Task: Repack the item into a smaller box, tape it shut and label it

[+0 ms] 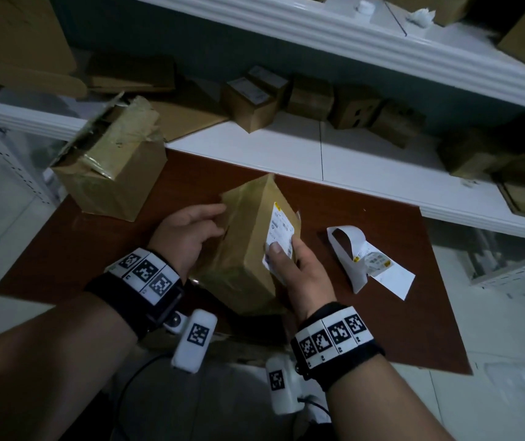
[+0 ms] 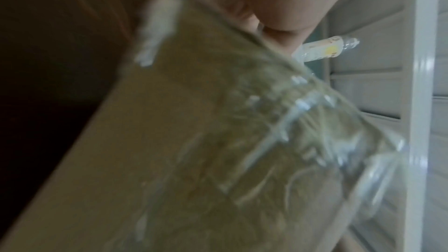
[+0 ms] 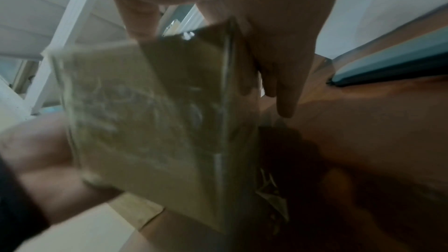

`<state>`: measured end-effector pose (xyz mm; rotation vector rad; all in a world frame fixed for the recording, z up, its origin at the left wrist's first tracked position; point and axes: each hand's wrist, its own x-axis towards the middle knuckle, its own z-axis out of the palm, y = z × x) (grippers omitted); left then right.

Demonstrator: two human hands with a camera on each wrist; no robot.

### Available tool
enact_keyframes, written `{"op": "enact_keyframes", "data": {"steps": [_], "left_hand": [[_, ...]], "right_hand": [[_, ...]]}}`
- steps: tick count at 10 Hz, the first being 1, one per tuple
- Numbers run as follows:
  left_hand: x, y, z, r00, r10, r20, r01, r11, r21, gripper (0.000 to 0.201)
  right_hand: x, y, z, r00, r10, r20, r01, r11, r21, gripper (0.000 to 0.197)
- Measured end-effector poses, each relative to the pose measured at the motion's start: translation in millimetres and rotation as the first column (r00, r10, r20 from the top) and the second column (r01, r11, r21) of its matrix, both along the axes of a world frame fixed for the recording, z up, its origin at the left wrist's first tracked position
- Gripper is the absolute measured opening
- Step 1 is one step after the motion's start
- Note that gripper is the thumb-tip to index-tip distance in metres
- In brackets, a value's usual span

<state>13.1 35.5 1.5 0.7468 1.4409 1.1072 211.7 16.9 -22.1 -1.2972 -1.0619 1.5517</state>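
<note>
A small cardboard box point(image 1: 248, 249) wrapped in clear tape is tilted above the brown table point(image 1: 382, 329), held between both hands. My left hand point(image 1: 220, 219) grips its left side, fingers over the top edge. My right hand point(image 1: 286, 246) holds the right side, thumb pressing on a white shipping label point(image 1: 282, 227) that lies on that face. In the left wrist view the taped box point(image 2: 194, 141) fills the frame, blurred. The right wrist view shows the box point(image 3: 157, 112) between my right fingers point(image 3: 278, 74) and thumb.
A larger opened box point(image 1: 111, 176) with torn tape stands at the table's left back. A curled white label backing point(image 1: 366, 262) lies to the right. Several small cartons point(image 1: 312, 97) crowd the white shelf behind. A plastic bottle point(image 2: 327, 49) lies beyond the box.
</note>
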Motion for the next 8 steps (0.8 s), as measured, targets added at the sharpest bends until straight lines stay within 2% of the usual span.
{"op": "enact_keyframes", "data": {"steps": [1, 2, 3, 7, 8], "left_hand": [[4, 0, 0, 1.0, -0.013, -0.007, 0.013, 0.996, 0.089, 0.046], [9, -2, -3, 0.998, -0.048, -0.03, 0.052, 0.988, 0.148, 0.058], [11, -4, -7, 0.994, -0.079, -0.072, 0.091, 0.978, 0.186, 0.057], [8, -1, -14, 0.994, -0.075, -0.078, 0.088, 0.979, 0.185, 0.055], [6, 2, -10, 0.995, -0.053, -0.086, 0.069, 0.978, 0.196, 0.052]], "right_hand": [[-6, -1, -10, 0.994, -0.016, 0.109, 0.02, 0.999, -0.04, 0.079], [-7, 3, -10, 0.998, -0.011, 0.069, 0.012, 1.0, -0.025, 0.052], [0, 3, -10, 0.996, 0.017, -0.088, -0.021, 0.999, -0.044, 0.048], [-8, 10, -20, 0.998, -0.051, -0.035, 0.05, 0.998, -0.022, 0.049], [-7, 11, -23, 0.988, -0.151, -0.013, 0.151, 0.988, -0.007, 0.074]]}}
